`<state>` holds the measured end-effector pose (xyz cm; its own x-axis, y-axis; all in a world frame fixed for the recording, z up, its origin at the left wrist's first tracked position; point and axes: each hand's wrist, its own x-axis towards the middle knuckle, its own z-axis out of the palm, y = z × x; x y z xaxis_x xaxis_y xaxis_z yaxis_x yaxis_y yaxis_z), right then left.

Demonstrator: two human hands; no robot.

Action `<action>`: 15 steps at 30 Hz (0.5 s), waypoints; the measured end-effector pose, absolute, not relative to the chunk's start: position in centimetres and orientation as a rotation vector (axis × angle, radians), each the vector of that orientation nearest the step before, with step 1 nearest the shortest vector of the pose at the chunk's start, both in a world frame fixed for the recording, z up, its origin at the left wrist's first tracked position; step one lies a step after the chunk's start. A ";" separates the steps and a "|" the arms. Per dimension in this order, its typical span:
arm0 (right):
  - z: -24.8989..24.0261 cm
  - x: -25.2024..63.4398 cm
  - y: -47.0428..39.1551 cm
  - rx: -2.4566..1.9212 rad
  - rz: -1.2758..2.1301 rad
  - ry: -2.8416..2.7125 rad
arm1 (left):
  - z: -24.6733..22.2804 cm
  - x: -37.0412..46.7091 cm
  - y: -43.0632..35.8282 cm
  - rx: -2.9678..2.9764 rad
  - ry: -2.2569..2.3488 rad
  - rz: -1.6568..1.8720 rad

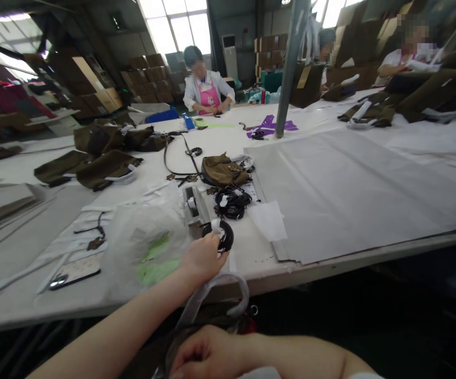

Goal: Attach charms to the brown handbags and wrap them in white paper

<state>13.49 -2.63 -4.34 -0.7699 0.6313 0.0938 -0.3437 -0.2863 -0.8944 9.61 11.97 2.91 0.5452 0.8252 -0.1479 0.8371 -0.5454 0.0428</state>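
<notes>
My left hand (205, 259) reaches over the table edge, its fingers closed on a coiled black strap (228, 235) with a white wrap. Just beyond it lie a grey tape dispenser (194, 205) and a bundle of coiled black straps (233, 202). Below the table edge, my right hand (208, 353) is curled against a dark bag (196, 325), apparently gripping it; its fingertips are partly hidden. The bag's handle (244, 292) is wrapped in whitish material and arches up between my hands.
A clear plastic bag with green pieces (156, 258) and a phone (76, 271) lie left. A small brown bag (223, 171) sits ahead. Grey sheeting (362, 195) covers the right side. A metal post (289, 68) rises from the table. Several people work across it, one in a pink apron (209, 97).
</notes>
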 end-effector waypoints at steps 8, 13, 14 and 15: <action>-2.8 12.9 -3.5 -0.455 2.237 -1.369 | -1.2 6.3 8.8 2.091 1.583 0.030; -2.8 12.7 -3.9 -0.452 2.292 -1.372 | -1.3 2.2 8.5 1.972 1.751 0.200; -2.8 12.5 -4.0 -0.449 2.301 -1.365 | -1.1 1.3 8.4 1.948 1.786 0.199; -2.8 12.3 -4.0 -0.449 2.311 -1.361 | -0.9 0.5 8.2 1.926 1.806 0.182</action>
<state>12.29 -4.05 -2.80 -0.8601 0.5063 -0.0630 -0.1905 -0.4332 -0.8809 0.52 8.23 -0.88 0.1153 0.9664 -0.2298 0.9009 -0.0043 0.4340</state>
